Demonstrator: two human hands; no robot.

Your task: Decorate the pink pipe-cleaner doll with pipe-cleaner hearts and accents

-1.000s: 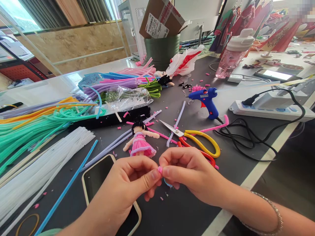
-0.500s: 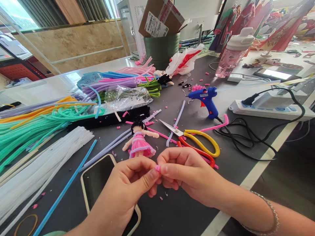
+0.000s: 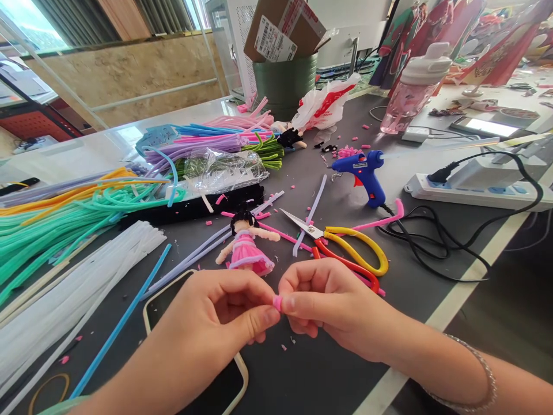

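Between my two hands is a tiny pink piece of pipe cleaner [image 3: 277, 302]. My left hand [image 3: 224, 323] pinches its left side with thumb and forefinger. From the right, my right hand [image 3: 322, 300] pinches it too, the fingertips of both hands nearly meeting. Just beyond them lies a small doll [image 3: 248, 245] with black hair and a pink dress. Scissors [image 3: 322, 233] with one yellow and one red handle rest spread behind my right hand. A phone [image 3: 216, 386] in a pale case lies partly hidden beneath my left hand and forearm.
A blue glue gun [image 3: 363, 173] stands at centre right, near a power strip [image 3: 475, 190] and black cable. Bundles of pipe cleaners, including green [image 3: 86, 225] and white [image 3: 78, 294], cover the left. A pink bottle [image 3: 415, 92] and a dark green bin [image 3: 285, 86] stand behind.
My left hand has shifted slightly, and more of the pink piece shows between the fingertips. Both hands still pinch it. The view has moved a little.
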